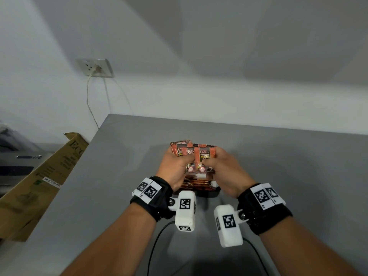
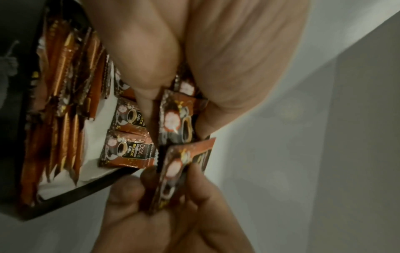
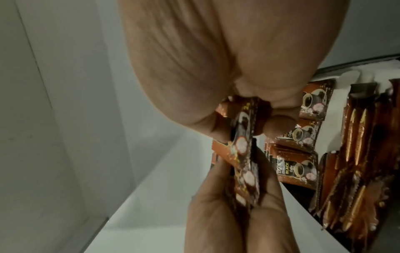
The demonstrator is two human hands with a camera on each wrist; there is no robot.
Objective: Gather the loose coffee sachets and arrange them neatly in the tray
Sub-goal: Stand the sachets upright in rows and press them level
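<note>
Both hands hold one bunch of small orange-brown coffee sachets (image 1: 205,153) upright over the black tray (image 1: 207,193) on the grey table. My left hand (image 1: 189,158) grips the bunch's left side and my right hand (image 1: 209,161) grips its right. In the left wrist view, the left hand (image 2: 173,102) pinches the sachets (image 2: 175,119) edge-on. In the right wrist view, the right hand (image 3: 249,126) pinches the sachets (image 3: 242,145). The tray (image 2: 86,190) has a white liner. Flat sachets (image 2: 127,150) lie in it beside a row of upright stick sachets (image 2: 65,85).
A long cardboard box (image 1: 43,176) leans at the table's left edge. A wall socket (image 1: 95,67) with a hanging cable sits on the back wall. Black cables (image 1: 155,246) run over the grey table (image 1: 298,176) near my forearms.
</note>
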